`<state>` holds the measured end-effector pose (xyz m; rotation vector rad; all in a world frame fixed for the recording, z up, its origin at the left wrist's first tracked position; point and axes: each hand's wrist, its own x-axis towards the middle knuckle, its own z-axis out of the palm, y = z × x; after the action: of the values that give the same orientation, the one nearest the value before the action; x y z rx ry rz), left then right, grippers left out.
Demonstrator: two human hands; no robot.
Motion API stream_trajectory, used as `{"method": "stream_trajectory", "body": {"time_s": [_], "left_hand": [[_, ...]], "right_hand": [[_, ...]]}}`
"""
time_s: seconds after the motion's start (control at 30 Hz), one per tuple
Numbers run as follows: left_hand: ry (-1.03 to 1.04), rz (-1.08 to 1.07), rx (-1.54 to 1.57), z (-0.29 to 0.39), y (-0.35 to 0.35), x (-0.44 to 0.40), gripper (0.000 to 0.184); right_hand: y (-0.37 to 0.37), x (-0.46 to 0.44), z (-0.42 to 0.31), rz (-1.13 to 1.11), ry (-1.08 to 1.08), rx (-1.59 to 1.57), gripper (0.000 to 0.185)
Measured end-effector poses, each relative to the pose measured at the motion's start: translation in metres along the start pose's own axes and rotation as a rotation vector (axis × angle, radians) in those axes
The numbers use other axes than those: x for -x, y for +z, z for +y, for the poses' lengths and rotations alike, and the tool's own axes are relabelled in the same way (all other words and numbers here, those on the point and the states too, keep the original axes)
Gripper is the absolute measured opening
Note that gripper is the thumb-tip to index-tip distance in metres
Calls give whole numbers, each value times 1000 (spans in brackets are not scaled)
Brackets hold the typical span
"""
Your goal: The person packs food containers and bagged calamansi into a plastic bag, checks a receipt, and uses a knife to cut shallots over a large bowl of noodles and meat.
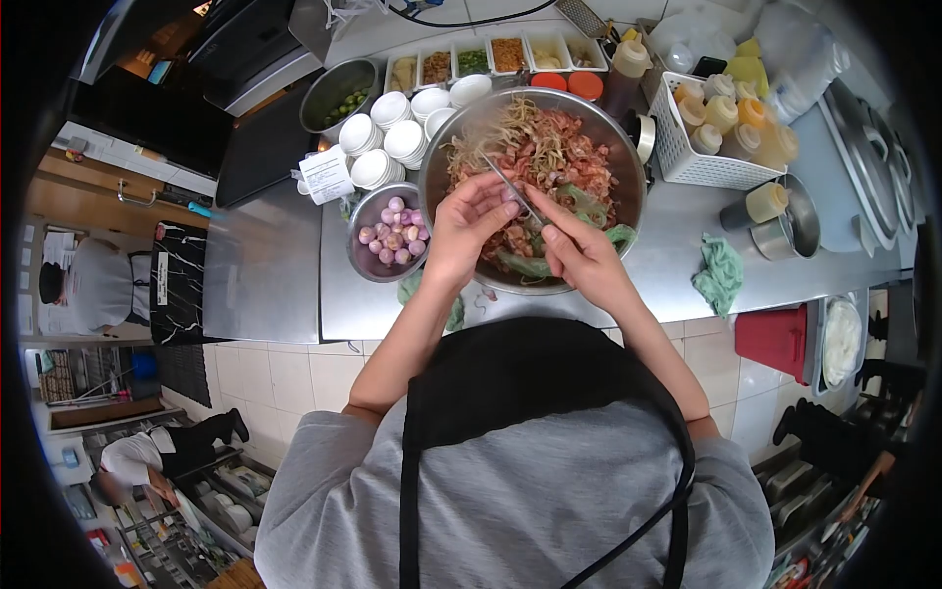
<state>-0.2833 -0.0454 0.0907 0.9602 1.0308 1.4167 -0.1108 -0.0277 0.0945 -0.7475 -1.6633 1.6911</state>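
Observation:
Over a large steel bowl [637, 187] of reddish meat pieces and pale shreds, both hands meet near the middle. My right hand [581, 253] is closed on the handle end of a thin knife [509, 185], whose blade points up and left. My left hand [474, 221] is beside the blade with its fingers bent together; a small purplish piece seems to be at its fingertips. Green scraps [579, 208] lie in the bowl below the hands. To the left stands a smaller steel bowl [359, 257] of peeled shallots.
White cups [404, 140] are stacked left of the bowl, with ingredient trays [471, 59] behind. A white basket [684, 162] of bottles and a green cloth [719, 275] are on the right. Two people in light shirts are far left.

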Motion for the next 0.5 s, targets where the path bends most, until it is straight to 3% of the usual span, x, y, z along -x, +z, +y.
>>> {"method": "stream_trajectory", "body": {"time_s": [0.27, 0.5], "left_hand": [[-8, -39, 7, 6, 0, 3, 33], [-30, -59, 161, 2, 0, 1, 30]], "right_hand": [[-18, -2, -9, 220, 107, -2, 36], [-10, 1, -9, 147, 165, -39, 41]]}}
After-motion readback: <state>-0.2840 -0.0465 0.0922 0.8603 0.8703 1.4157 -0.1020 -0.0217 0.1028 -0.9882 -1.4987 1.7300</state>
